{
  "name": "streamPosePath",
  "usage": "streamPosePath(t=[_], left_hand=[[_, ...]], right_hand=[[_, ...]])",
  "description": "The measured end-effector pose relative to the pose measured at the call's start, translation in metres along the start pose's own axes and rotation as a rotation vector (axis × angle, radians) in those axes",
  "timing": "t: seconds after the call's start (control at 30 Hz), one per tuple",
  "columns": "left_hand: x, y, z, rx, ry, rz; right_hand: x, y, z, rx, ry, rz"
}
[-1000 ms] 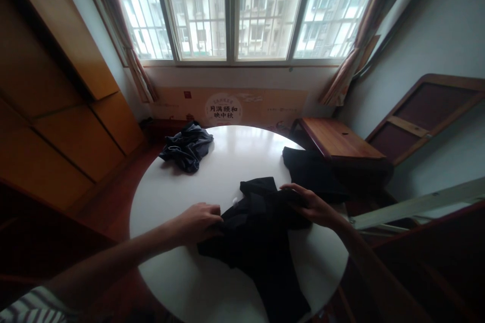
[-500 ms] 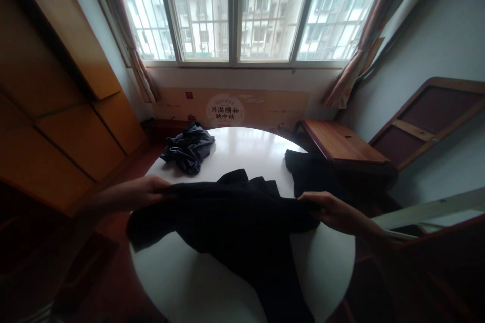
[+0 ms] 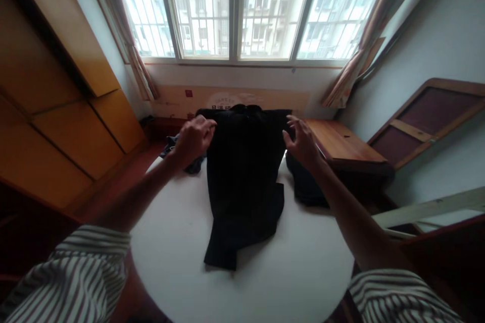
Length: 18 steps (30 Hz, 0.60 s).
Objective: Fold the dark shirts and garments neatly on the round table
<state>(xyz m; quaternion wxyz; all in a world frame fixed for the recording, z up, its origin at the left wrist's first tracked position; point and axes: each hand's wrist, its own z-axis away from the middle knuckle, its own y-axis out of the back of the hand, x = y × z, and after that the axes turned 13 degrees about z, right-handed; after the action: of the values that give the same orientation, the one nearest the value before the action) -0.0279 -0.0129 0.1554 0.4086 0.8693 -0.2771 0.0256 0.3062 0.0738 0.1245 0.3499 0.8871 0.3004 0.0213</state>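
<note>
A black garment [image 3: 244, 161] hangs spread between my hands above the round table; its kind is hard to tell in the dark cloth. My left hand [image 3: 195, 136] is closed on its left edge near the top, fingers bent in. At the upper right edge, my right hand [image 3: 303, 141] holds the cloth, with thumb and fingers somewhat apart. The garment's lower end trails onto the white tabletop [image 3: 170, 242]. Partly behind my left forearm lies a crumpled dark blue-grey garment [image 3: 195, 165]. Another black cloth [image 3: 306, 181] rests at the table's right side, partly behind my right forearm.
A wooden bench-like piece [image 3: 341, 141] stands beyond the table on the right. Orange cabinets [image 3: 56, 131] line the left wall. Barred windows [image 3: 235, 10] with tied curtains [image 3: 142, 70] are ahead. A pale rail [image 3: 432, 207] is near my right arm.
Both hands have moved forward, up and closer together. The black garment has been lifted and now hangs lengthwise, its lower end moved inward on the table.
</note>
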Motion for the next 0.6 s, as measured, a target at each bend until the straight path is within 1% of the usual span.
streamPosePath(t=[0.03,0.07,0.13,0.17,0.23,0.3,0.37,0.4,0.47,0.53,0.6], left_hand=[[0.017,-0.011,0.024,-0.120,-0.061,0.065],[0.034,-0.020,0.052,-0.247,-0.116,0.127],[0.061,-0.034,0.113,-0.491,-0.179,0.211],[0.071,-0.038,0.141,-0.579,-0.195,0.244],[0.080,-0.041,0.187,-0.653,-0.191,0.293],[0.079,-0.042,0.214,-0.627,-0.172,0.319],[0.073,-0.043,0.225,-0.555,-0.150,0.359],[0.070,-0.043,0.225,-0.514,-0.128,0.392],[0.066,-0.044,0.221,-0.443,-0.058,0.470],[0.068,-0.040,0.212,-0.378,0.035,0.540],[0.074,-0.033,0.202,-0.329,0.133,0.611]], right_hand=[[-0.006,-0.002,0.020,-0.084,0.033,-0.042],[-0.013,-0.001,0.044,-0.208,0.083,-0.094],[-0.023,0.006,0.098,-0.472,0.191,-0.173],[-0.027,0.013,0.124,-0.567,0.234,-0.200],[-0.028,0.027,0.169,-0.658,0.291,-0.217],[-0.026,0.040,0.200,-0.701,0.321,-0.195],[-0.024,0.045,0.217,-0.681,0.329,-0.158],[-0.025,0.045,0.221,-0.638,0.329,-0.141],[-0.031,0.039,0.223,-0.509,0.341,-0.118],[-0.042,0.031,0.218,-0.380,0.364,-0.116],[-0.057,0.025,0.207,-0.283,0.371,-0.142]])
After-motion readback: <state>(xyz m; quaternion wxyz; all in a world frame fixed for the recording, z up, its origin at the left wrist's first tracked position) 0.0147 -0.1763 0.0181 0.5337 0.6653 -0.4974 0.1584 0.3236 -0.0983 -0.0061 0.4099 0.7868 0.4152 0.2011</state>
